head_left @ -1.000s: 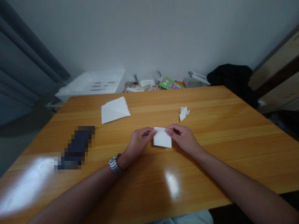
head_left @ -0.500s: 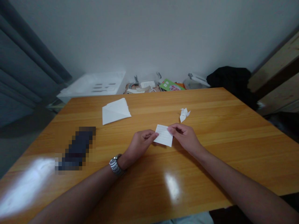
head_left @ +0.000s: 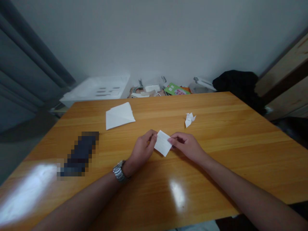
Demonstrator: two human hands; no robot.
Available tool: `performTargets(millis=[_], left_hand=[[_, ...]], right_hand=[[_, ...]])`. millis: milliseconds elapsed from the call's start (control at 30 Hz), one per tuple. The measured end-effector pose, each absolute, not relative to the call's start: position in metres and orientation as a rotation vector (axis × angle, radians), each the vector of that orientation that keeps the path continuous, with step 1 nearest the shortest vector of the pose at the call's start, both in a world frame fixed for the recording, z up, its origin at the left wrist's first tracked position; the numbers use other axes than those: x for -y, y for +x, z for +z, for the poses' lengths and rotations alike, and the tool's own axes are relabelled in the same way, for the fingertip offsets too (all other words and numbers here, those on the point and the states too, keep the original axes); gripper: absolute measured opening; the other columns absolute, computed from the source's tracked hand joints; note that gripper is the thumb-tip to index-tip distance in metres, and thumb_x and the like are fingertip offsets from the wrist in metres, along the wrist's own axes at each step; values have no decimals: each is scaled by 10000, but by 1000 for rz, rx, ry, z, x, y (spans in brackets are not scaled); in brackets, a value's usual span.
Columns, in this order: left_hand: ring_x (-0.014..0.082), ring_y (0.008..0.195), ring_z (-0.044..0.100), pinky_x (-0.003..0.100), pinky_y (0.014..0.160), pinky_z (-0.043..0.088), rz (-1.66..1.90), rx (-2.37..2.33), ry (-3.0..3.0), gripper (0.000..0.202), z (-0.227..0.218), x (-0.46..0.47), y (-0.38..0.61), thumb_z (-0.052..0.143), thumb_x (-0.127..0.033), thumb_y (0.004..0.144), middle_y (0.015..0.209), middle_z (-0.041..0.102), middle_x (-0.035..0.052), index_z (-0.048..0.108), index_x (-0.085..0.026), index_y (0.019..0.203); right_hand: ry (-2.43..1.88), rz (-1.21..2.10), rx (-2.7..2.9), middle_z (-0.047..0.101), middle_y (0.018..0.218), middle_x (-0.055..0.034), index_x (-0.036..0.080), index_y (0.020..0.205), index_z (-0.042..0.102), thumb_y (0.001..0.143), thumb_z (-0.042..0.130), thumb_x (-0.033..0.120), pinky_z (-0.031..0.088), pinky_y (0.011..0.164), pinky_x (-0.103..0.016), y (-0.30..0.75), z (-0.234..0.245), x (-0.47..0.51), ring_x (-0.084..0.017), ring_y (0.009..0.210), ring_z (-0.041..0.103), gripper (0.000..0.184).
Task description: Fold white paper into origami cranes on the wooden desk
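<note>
A small white square of paper [head_left: 163, 144], faintly lined, is held between my two hands with its corners pointing up and down. My left hand [head_left: 144, 145], with a metal watch on the wrist, pinches its upper left edge between thumb and fingers. On the opposite corner, my right hand [head_left: 186, 144] grips it with the thumb on top and the fingers behind. Just beyond my right hand lies a small folded white paper figure [head_left: 190, 119] with pointed ends.
A stack of white paper sheets [head_left: 120, 116] rests at the back left of the wooden table [head_left: 204, 186]. Nearer on the left is a dark pixelated object [head_left: 81, 152]. Behind the far edge are a white foam tray [head_left: 96, 86], a green book [head_left: 176, 89] and black cloth [head_left: 235, 83].
The paper square has turned clockwise and shifted slightly left. My right hand has moved a little left and down with it, while the left thumb has risen towards the upper left edge.
</note>
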State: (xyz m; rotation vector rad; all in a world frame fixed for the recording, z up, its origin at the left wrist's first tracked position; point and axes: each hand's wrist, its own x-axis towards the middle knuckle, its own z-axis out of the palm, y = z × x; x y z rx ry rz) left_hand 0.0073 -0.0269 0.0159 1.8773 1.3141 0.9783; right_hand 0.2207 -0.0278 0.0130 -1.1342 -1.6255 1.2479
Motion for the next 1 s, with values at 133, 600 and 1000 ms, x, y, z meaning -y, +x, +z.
performTargets(millis=[133,600,1000], left_hand=[[126,594,538,236,547,349,875,-1396,1946,329,16,26,7,409,-412,1036,680,587,-23,574,-188,861],[111,595,526,220,549,365,872,-1338,1941,296,21,27,7,408,-370,1036,687,576,-30,561,-186,863],[133,595,537,245,548,349,780,-1361,1953,307,15,28,3,361,-403,1040,685,565,-19,528,-201,880]], right_hand=[[-1146,1216,1740,698,759,-22,169,834,712,928,637,407,447,650,-265,222,13,28,-142,688,600,267],[-1088,1422,1692,705,740,-36,148,868,728,941,619,455,470,642,-257,222,16,31,-136,662,617,335],[-1113,1325,1797,689,743,-29,157,889,736,977,563,446,455,647,-257,223,10,29,-143,678,603,348]])
